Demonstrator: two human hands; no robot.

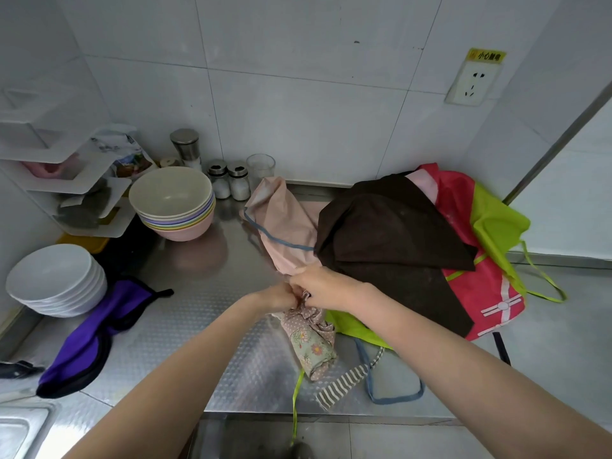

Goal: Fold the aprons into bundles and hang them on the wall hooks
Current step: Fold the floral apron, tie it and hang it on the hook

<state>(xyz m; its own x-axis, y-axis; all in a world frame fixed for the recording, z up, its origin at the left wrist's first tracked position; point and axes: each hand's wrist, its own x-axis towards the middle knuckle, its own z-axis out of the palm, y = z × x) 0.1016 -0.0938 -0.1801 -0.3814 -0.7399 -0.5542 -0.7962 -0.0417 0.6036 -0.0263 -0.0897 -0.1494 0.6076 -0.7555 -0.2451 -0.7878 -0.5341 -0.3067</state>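
Both hands, left hand [276,298] and right hand [319,286], curl tight on the top of the floral bundle [309,339] standing on the counter [198,326]. Apron pile [397,240] crowds the right; bare steel lies left toward the purple apron [96,332], counter edge just below.

A rolled bundle [311,342] is held in the middle of the frame on the counter [198,326]. A pile of aprons [397,246] is found to its right. Stacked bowls [175,203] and plates [56,279] are set on the left, and jars [231,180] are lined up behind, by the wall.

Stacked bowls [172,203], plates [56,279], perhaps shakers [228,180].
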